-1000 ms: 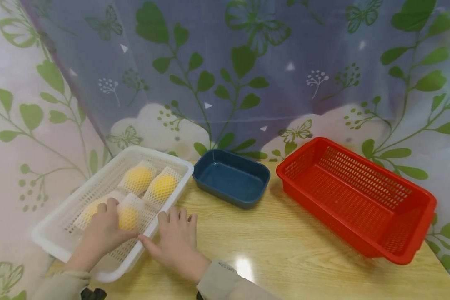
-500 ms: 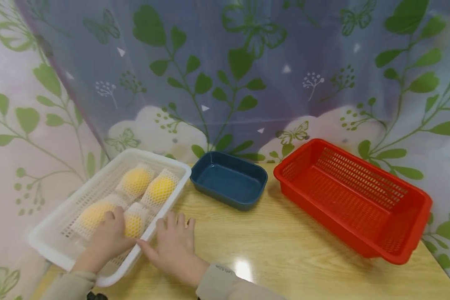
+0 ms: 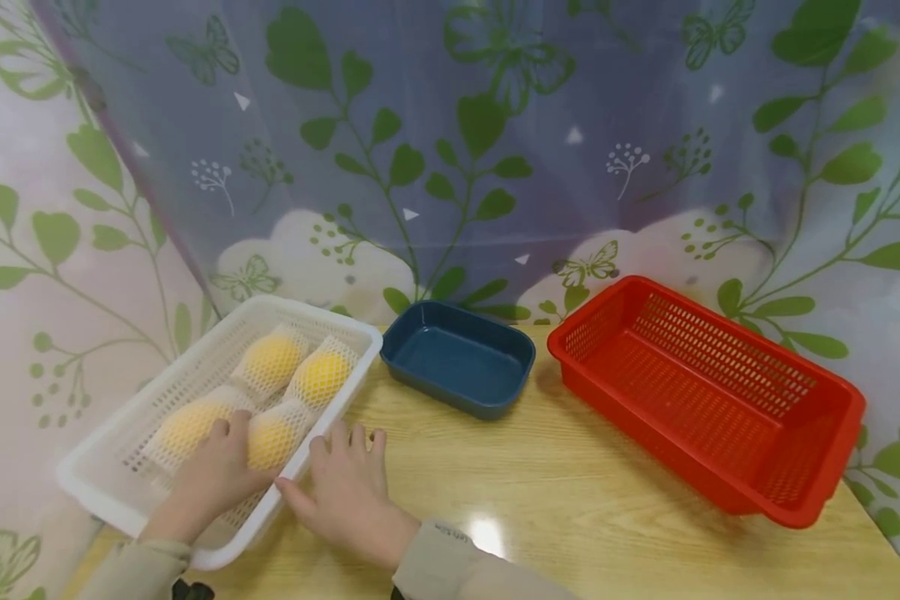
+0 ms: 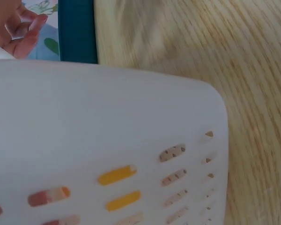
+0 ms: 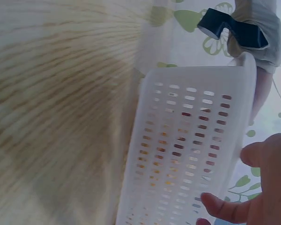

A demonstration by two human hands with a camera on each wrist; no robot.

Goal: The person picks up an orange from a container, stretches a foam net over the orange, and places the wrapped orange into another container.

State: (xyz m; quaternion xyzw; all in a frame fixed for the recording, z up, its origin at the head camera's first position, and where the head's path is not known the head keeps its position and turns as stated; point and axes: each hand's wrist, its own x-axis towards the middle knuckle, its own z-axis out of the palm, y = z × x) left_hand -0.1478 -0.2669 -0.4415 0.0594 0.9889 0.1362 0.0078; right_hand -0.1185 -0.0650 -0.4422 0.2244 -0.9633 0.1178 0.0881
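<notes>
A white perforated basket [image 3: 82, 492] stands at the left of the table, holding several yellow fruits in white foam nets. My left hand [image 3: 213, 475] reaches inside it, its curled fingers beside the front right netted fruit [image 3: 272, 442] and its thumb at that fruit's near side. A larger netted fruit [image 3: 189, 429] lies just left of these fingers. My right hand [image 3: 348, 492] rests against the outside of the basket's right wall, thumb at the rim, the other fingers spread and loosely bent. In the left wrist view the basket wall [image 4: 84, 112] hides the left fingers.
Two more netted fruits, a left one [image 3: 272, 360] and a right one [image 3: 322, 377], lie toward the basket's far end. A dark blue tray [image 3: 457, 362] stands beside it. A red perforated basket [image 3: 690, 450] sits at the right. Patterned cloth [image 3: 435, 150] hangs behind the wooden table [image 3: 540, 500].
The front right netted fruit has shifted and turned slightly, its net now pointing toward the far end. My left hand has moved a little nearer and right. The right hand stays at the rim.
</notes>
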